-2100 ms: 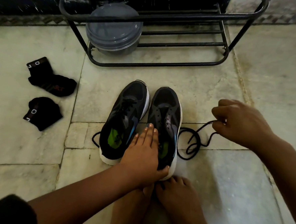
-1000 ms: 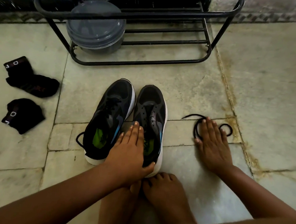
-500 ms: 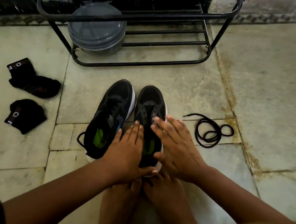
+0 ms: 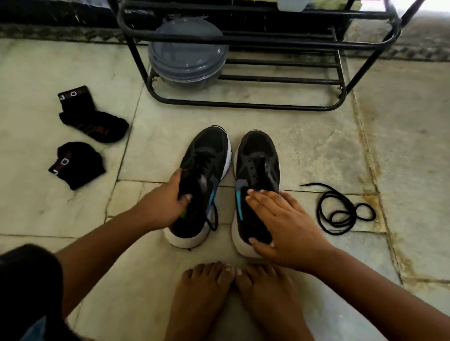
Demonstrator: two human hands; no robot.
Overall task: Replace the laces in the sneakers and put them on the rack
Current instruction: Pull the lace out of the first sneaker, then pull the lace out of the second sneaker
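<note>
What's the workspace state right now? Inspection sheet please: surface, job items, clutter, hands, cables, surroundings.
Surface: stone tile floor, stained along the right-hand joint.
Job's things: left sneaker laced; right sneaker unlaced; loose lace coiled on the floor to its right; black metal rack beyond them.
Clutter: two black socks at left; grey lidded tub on the rack's bottom shelf.
Grippers: left hand grips the left sneaker's collar; right hand rests flat on the right sneaker.
Cables: nothing seen.
Surroundings: bare feet near the sneakers' heels.
</note>
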